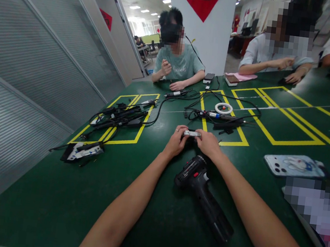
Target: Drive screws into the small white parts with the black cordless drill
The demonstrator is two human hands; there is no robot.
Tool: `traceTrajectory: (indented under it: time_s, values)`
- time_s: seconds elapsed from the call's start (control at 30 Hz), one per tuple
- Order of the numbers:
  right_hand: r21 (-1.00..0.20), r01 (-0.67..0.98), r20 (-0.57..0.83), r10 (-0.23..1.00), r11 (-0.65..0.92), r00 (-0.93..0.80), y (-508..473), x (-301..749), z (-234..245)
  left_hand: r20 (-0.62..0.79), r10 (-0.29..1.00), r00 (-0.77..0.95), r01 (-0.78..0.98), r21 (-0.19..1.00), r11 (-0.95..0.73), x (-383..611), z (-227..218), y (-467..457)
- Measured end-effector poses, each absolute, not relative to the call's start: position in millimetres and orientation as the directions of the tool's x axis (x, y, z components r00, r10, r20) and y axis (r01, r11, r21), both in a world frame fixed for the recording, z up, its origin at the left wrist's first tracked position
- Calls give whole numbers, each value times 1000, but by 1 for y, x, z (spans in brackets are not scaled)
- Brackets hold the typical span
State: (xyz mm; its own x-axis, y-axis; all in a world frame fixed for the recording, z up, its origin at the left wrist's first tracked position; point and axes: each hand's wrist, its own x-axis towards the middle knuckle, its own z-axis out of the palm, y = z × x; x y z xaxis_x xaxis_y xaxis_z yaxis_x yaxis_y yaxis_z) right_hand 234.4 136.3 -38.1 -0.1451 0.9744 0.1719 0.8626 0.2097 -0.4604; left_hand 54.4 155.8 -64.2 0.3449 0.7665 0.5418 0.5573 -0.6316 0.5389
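My left hand [176, 141] and my right hand [209, 144] meet over the green table [53, 198], both pinching a small silvery-white part [192, 133] between their fingertips. A ring shows on a finger of my left hand. Just below the hands, between my forearms, a black power tool [203, 194] with a red switch lies on the table, its handle pointing toward me.
Black cables and tools [117, 117] lie in a yellow-taped box at left; a black-and-white device [81, 151] sits nearer. A white tape ring [223, 108] and cabled tools [214, 115] lie ahead. A phone [293, 165] rests at right. Other people sit across the table.
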Motion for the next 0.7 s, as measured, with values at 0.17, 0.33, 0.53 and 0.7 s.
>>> traceTrajectory:
  time_s: [0.17, 0.33, 0.53, 0.7]
  values:
    - [-487, 836, 252, 957, 251, -141, 135, 234, -37, 503, 811, 298, 572, 586, -574, 51, -72, 162]
    - [-655, 726, 343, 938, 209, 40, 135, 237, -42, 415, 882, 223, 657, 604, -451, 33, -71, 170]
    - [-656, 740, 320, 942, 147, 97, 131, 240, -45, 273, 932, 237, 785, 511, -349, 8, -46, 160]
    - [-538, 822, 303, 953, 186, -18, 129, 239, -43, 122, 974, 190, 889, 400, -223, -21, -26, 124]
